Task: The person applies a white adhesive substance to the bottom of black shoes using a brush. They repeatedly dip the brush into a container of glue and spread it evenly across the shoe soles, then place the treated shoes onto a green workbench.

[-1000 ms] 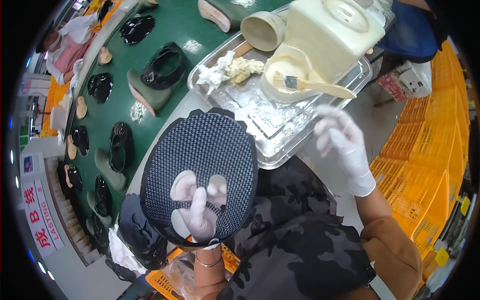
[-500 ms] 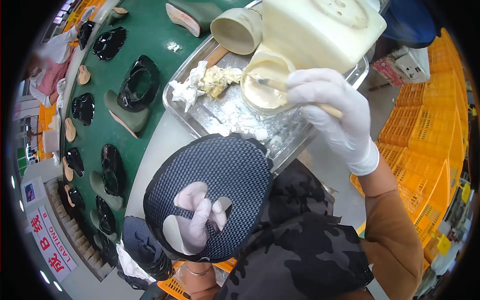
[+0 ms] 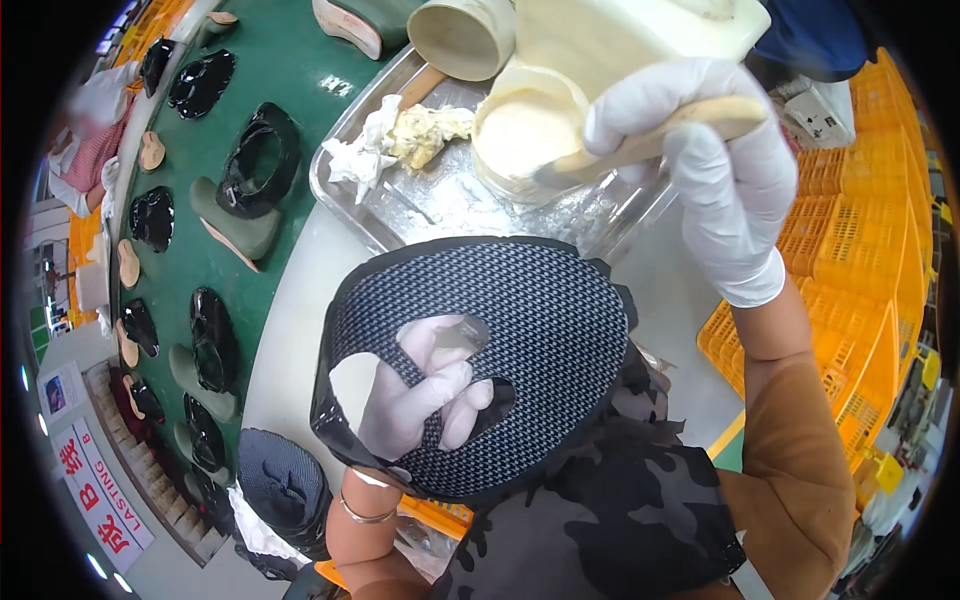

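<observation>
My gloved left hand (image 3: 405,410) grips a shoe upper (image 3: 540,320) through its openings, its fingers closed around a strap. The upper's grey-and-black woven lining faces up, and a black edge runs around it. Up at the right, my gloved right hand (image 3: 715,160) is closed on a brush (image 3: 625,145) with a pale wooden handle. Its bristle end points down left, over the near right rim of a cream pot (image 3: 520,125) holding pale, creamy stuff. The pot stands in a metal tray (image 3: 325,190) smeared with white residue.
Crumpled white and yellowish wads (image 3: 425,135) lie in the tray beside an empty cream cup (image 3: 462,40) and a large cream container (image 3: 640,50). Green lasts and black uppers line the green conveyor (image 3: 310,110). Orange crates (image 3: 850,290) stack at right; another person (image 3: 90,130) stands far left.
My right hand has risen to the right, drawing the brush out of the pot's middle to its rim. My left hand has shifted the upper right and slightly up.
</observation>
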A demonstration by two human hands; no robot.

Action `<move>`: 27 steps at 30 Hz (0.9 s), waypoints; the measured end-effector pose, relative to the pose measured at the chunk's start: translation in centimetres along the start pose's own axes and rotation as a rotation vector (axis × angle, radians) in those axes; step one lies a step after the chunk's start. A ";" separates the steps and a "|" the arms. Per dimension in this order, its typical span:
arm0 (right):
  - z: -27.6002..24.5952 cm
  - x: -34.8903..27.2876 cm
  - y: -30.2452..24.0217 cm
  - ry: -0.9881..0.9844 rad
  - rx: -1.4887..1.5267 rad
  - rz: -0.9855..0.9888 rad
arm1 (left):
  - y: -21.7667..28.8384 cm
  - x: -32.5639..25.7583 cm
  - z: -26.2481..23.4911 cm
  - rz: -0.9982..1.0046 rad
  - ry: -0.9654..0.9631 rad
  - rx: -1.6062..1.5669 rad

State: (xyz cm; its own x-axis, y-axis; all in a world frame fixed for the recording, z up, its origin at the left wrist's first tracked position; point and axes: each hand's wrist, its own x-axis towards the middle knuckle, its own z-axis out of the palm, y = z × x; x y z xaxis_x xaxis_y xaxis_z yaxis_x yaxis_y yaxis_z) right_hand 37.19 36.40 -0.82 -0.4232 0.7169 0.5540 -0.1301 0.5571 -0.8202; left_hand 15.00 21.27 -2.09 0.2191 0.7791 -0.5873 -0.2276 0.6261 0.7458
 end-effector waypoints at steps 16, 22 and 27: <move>0.5 0.6 -1.1 -0.342 -0.210 -0.193 | -0.9 0.1 1.7 -0.032 -0.066 0.075; 1.7 0.3 -1.9 -0.253 0.022 -0.187 | -1.2 -0.5 2.2 -0.040 -0.020 0.102; 0.4 -1.1 -2.0 -0.260 -0.137 -0.049 | -2.4 -2.0 1.7 0.116 0.077 0.049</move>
State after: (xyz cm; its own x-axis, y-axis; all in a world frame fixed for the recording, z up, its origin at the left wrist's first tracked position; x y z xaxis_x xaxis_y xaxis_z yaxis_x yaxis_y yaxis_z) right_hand 37.53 34.35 0.17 -0.6373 0.5664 0.5226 -0.0412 0.6521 -0.7570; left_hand 16.75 18.18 -2.14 0.1203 0.8476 -0.5169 -0.2007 0.5307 0.8235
